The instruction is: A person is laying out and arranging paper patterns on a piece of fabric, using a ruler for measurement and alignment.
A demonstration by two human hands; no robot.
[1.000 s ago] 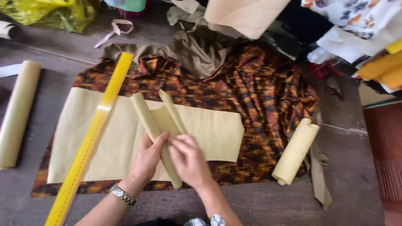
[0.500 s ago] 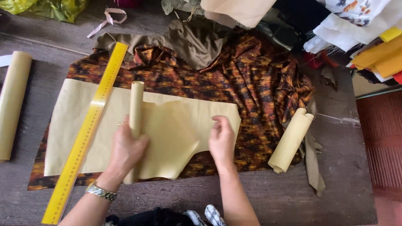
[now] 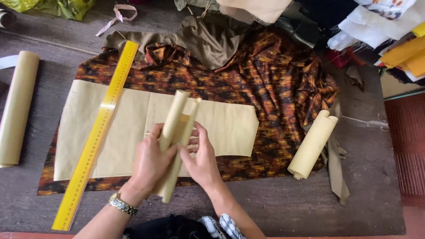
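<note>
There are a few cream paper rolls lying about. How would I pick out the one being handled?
Start at the orange and black patterned cloth spread over the grey table, with a flat sheet of cream paper on it. Over that sheet, the left hand and right hand grip the paper roll. Unlike the other rolls, it is thin, half-curled and lifted off the table.

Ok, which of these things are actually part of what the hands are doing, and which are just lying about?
In use:
- paper roll, gripped by left hand and right hand
- flat paper sheet beneath it
- patterned cloth under the sheet
- yellow ruler on the sheet

Lying about:
- roll on the right
- roll on the left
- olive cloth
- folded fabrics
</note>
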